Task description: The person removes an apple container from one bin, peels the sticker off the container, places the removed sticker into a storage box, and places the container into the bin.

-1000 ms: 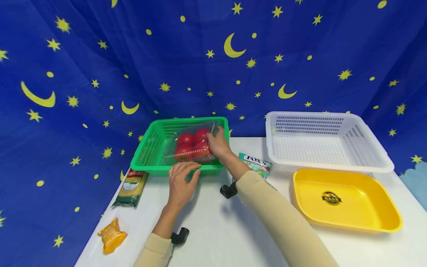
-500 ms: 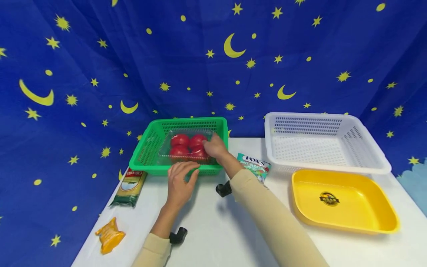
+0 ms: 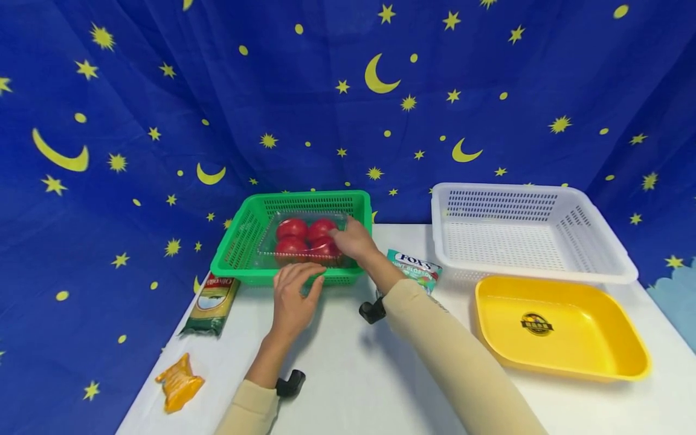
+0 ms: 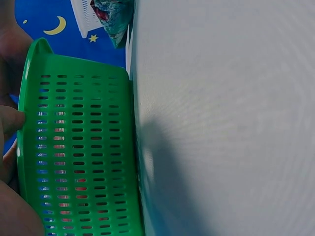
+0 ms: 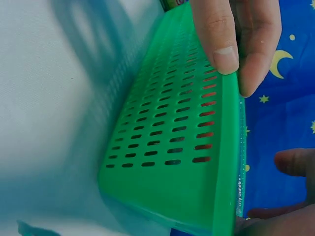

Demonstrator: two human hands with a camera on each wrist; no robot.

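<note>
A clear plastic box of red tomatoes (image 3: 292, 246) lies in the green basket (image 3: 234, 254). My right hand (image 3: 354, 240) is at the box's right end, inside the basket. Its thumb and fingers are spread in the right wrist view, the thumb standing above the lid. My left hand (image 3: 293, 299) holds the basket's near rim, fingers over the top and thumb (image 5: 224, 56) against the outside. Tomato red shows through the basket's slots in the right wrist view.
A white basket (image 3: 535, 275) stands at the back right, a yellow tray (image 3: 565, 338) in front of it. A teal FOX'S bag (image 3: 415, 269) is beside my right forearm. At the left lie a red, gold and green packet (image 3: 211, 305) and an orange packet (image 3: 180, 383).
The tomato box has come down from a tilted hold to lie flatter in the green basket, slightly further left. My right hand moved down with it. The left hand stays at the rim.
</note>
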